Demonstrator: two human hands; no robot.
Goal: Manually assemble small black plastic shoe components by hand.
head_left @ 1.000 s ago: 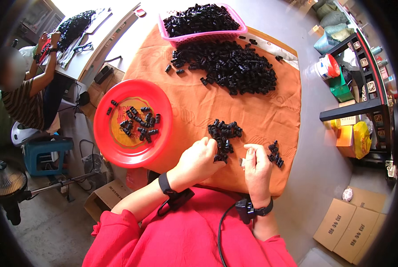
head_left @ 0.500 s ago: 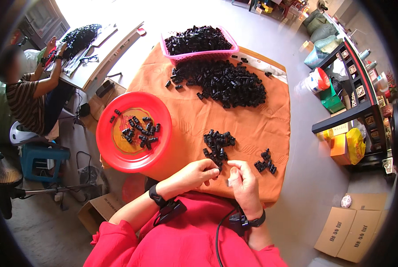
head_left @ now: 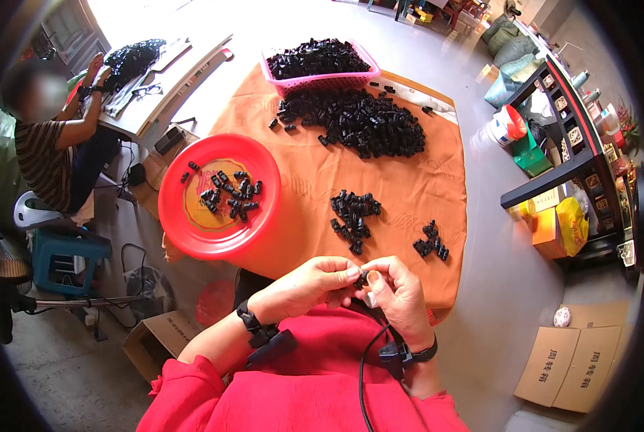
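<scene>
Both hands, left hand [head_left: 313, 284] and right hand [head_left: 399, 291], are pinching one black clip [head_left: 361, 279] in closed fingers; red tray [head_left: 192, 227] is holding few, large pile [head_left: 358, 122] remaining.

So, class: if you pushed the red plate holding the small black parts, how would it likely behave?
The red plate looks like thin plastic, so probably light and easy to slide. It overhangs the edge of the orange cloth, so it might tip. Its loose black parts would likely shift.

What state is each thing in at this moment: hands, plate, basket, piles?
Left hand: pinching a small black part.
Right hand: pinching the same part.
Red plate: holds scattered black parts.
Pink basket: heaped full.
Large pile: loose on the orange cloth.
</scene>
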